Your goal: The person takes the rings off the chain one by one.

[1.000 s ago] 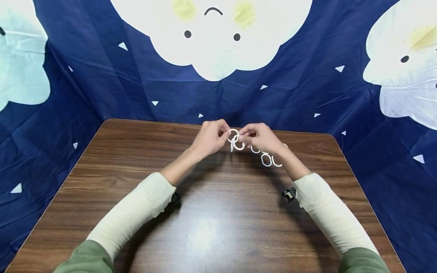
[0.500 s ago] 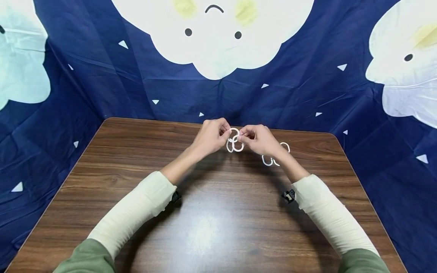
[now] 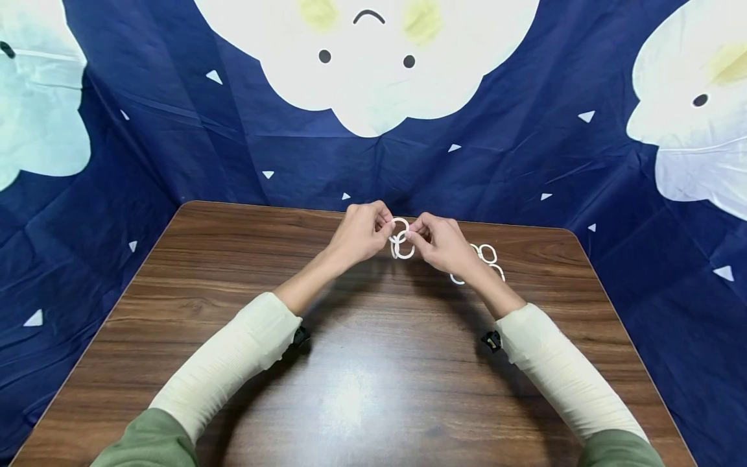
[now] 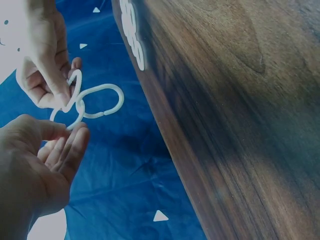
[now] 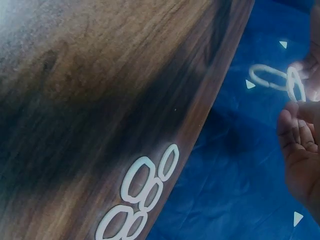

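Observation:
A short chain of white plastic links is held up between both hands over the table's far edge. In the head view my left hand (image 3: 363, 233) pinches the upper link (image 3: 400, 224) between thumb and fingers. My right hand (image 3: 442, 242) pinches a second link (image 3: 405, 250) threaded with it, its fingertips at the link's upper right. In the left wrist view a third link (image 4: 120, 95) dangles from the joined links, a small gap (image 4: 103, 114) showing in its side. My fingertips cover parts of the two held links.
Several more white links (image 5: 137, 179) lie flat near the table's far edge, partly behind my right forearm (image 3: 491, 282) in the head view. The wooden table (image 3: 373, 324) ends just beneath the hands, with a blue cloth backdrop (image 3: 292, 155) behind.
The dangling link has swung from edge-on to a slightly wider view. My right hand and forearm have shifted a little, hiding and revealing different links on the table. My left hand keeps its pinch.

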Available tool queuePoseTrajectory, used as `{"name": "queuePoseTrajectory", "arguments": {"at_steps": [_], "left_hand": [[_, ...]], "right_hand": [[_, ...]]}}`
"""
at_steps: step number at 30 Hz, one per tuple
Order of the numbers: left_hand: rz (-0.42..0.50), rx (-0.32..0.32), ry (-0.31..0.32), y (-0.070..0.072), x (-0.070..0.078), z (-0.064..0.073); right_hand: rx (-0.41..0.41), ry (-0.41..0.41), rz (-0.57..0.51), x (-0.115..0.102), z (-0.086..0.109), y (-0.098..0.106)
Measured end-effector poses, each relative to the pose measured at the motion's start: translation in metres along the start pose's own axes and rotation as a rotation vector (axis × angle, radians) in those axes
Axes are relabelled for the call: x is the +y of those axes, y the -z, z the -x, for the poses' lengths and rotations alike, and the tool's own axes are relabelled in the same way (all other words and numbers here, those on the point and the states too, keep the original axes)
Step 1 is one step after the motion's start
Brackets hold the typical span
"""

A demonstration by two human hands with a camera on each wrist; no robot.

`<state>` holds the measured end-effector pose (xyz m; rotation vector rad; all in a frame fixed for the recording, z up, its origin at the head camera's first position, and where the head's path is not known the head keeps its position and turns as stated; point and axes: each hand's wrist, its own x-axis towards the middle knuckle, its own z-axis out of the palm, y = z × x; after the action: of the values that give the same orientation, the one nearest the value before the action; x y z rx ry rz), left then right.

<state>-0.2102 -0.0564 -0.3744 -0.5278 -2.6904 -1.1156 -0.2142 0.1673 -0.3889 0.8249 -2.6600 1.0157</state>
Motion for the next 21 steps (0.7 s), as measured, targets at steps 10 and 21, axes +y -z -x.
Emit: {"name": "queuePoseTrajectory", "arguments": {"at_steps": [10, 21], "left_hand": [[0.018, -0.006, 0.033, -0.0006, 0.0011, -0.0013], [0.014, -0.049, -0.024, 0.0012, -0.0052, -0.0005]], "right_hand": [[0.068, 0.047, -0.024, 0.0055, 0.0051, -0.0022], [-0.008, -0.052, -0.072, 0.0079, 0.0049, 0.0031]]}}
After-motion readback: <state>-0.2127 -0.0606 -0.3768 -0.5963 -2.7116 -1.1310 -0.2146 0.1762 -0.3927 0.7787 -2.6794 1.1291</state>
